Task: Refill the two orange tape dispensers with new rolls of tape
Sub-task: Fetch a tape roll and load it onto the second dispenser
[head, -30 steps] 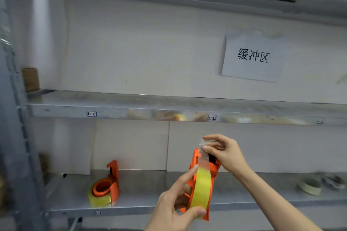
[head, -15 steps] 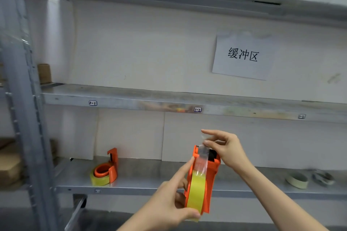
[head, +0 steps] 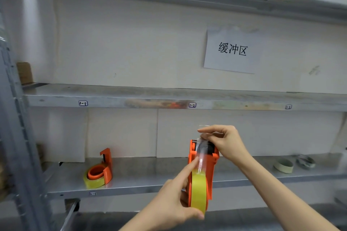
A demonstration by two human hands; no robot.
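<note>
An orange tape dispenser (head: 210, 163) stands upright in front of the lower shelf, with a yellow roll of tape (head: 199, 191) seated in it. My left hand (head: 174, 202) grips the dispenser and roll from below, index finger lying along the roll. My right hand (head: 225, 140) pinches the clear free end of the tape (head: 201, 155) and holds it over the dispenser's top. A second orange dispenser (head: 102, 171) lies flat on the lower shelf at left, with a yellow roll in it.
The metal lower shelf (head: 150, 172) carries two pale tape rolls (head: 283, 165) at the far right. A middle shelf (head: 131, 97) runs above my hands. A paper sign (head: 231, 50) hangs on the wall. A grey upright post (head: 16, 137) stands at left.
My right hand has drawn the tape end up and over the dispenser's top. The dispenser has sunk a little lower before the shelf, and the camera view has shifted.
</note>
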